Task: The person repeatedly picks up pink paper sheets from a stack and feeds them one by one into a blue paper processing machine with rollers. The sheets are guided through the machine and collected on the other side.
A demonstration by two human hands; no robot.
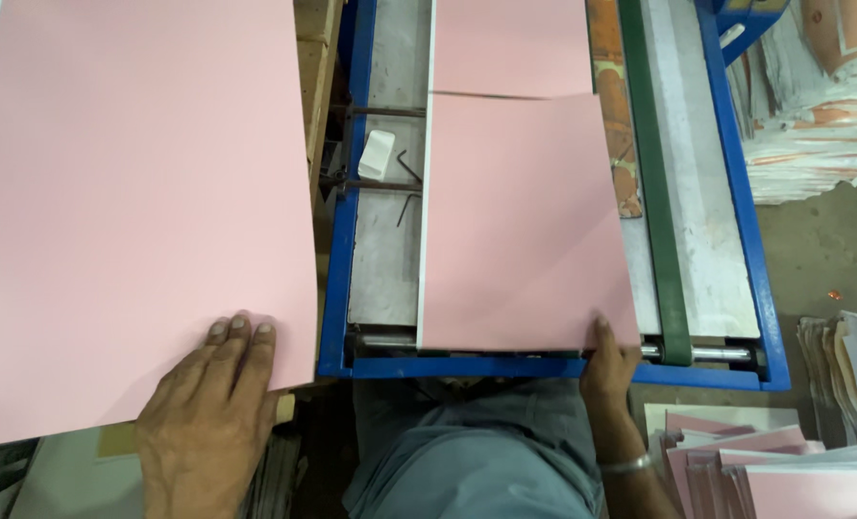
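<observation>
The left hand (208,423) lies flat, fingers together, pressing on the near right corner of a large stack of pink sheets (131,211) that covers the wooden stand to the left of the machine. The right hand (609,365) is closed on the near right corner of a single pink sheet (525,231), thumb on top and fingers hidden beneath the paper. A metal bangle (626,467) circles that wrist.

The held sheet lies slightly skewed on the feed bed of a blue-framed machine (746,240), its near edge over the roller at the bed's front edge and its left side along a white guide rail (423,240). Beyond it, a second pink sheet (510,43) sits further up the bed, its near edge just tucked under the far edge of the held one.

A green belt (654,192) runs up the right side of the bed. In the bed's left channel rest a small white block (378,154) and a dark hex key (407,168).

At the near right, beside the person's forearm, loose pink sheets (755,461) lie fanned in an untidy pile. Bundles of printed paper (813,115) are heaped on the floor past the machine's far right corner, and another grey stack (851,375) stands at the right edge. No bins or trays show; the paper simply sits in open piles.
</observation>
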